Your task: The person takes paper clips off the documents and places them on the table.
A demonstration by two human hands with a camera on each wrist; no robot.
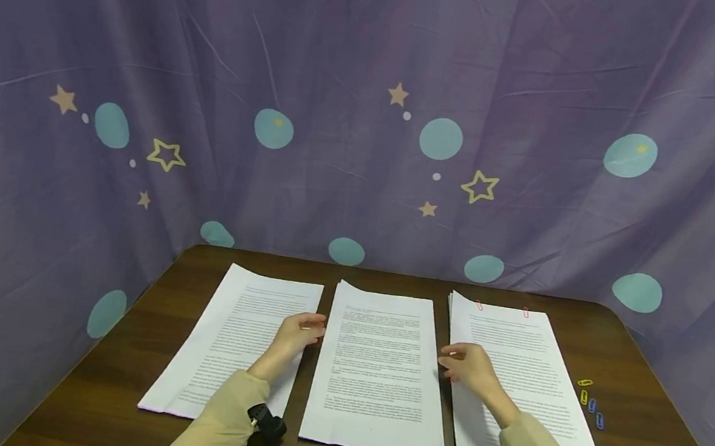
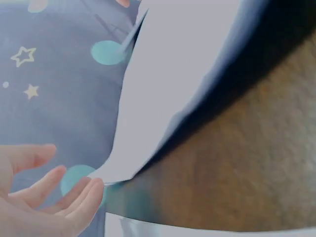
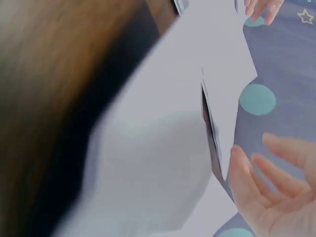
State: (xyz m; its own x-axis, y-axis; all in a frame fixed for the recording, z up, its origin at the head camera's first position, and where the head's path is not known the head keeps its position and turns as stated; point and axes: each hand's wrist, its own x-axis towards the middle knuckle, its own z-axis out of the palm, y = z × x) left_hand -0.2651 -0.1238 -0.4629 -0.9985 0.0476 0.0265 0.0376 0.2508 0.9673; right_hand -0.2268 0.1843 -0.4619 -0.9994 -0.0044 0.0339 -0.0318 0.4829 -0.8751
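Observation:
Three stacks of printed paper lie side by side on a brown table. My left hand (image 1: pixel 293 338) is at the left edge of the middle stack (image 1: pixel 375 374), over the right part of the left stack (image 1: pixel 251 329). Across from it, my right hand (image 1: pixel 472 369) is by the middle stack's right edge, above the left part of the right stack (image 1: pixel 532 378). Both hands have loosely bent fingers and grip nothing; whether fingertips touch the paper edges is unclear. Two red paper clips (image 1: pixel 526 313) sit on the right stack's top edge.
To the right of the right stack lie two yellow paper clips (image 1: pixel 584 397) and two blue paper clips (image 1: pixel 599 421). A purple curtain (image 1: pixel 334 198) with stars and dots hangs behind the wooden table (image 1: pixel 110 386). Each wrist wears a small black camera (image 1: pixel 269 424).

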